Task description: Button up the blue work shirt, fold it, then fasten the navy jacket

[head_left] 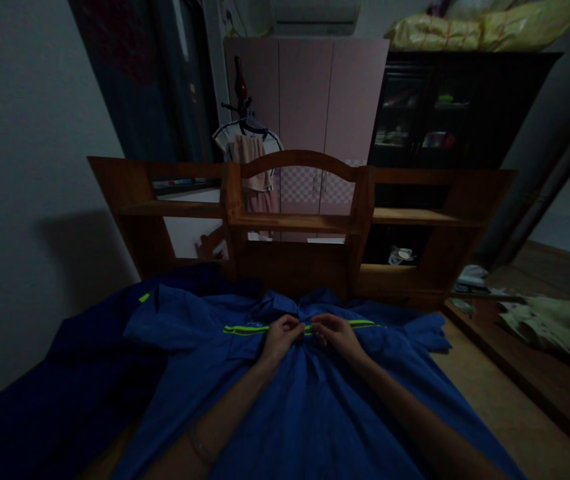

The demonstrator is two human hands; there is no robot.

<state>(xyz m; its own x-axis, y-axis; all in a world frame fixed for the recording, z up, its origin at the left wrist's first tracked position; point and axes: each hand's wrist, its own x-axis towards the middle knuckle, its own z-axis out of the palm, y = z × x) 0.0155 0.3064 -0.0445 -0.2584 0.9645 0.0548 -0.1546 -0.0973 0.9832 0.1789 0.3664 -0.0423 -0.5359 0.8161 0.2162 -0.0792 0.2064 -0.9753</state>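
Observation:
A blue work shirt (315, 407) with a bright yellow-green reflective stripe (245, 329) lies spread flat in front of me, collar away from me. My left hand (281, 337) and my right hand (335, 335) meet at the middle of the chest, just below the collar. Both have fingers curled and pinched on the shirt's front edges along the stripe. What sits between the fingertips is too small and dark to make out. A second, darker blue garment (65, 380) lies bunched to the left of the shirt.
A wooden headboard with shelves (295, 223) stands right behind the shirt. A pink wardrobe (329, 93) and a dark cabinet (445, 113) are farther back. Clothes hang on a rack (249, 150). A pale green cloth (555, 323) lies on the wooden floor at right.

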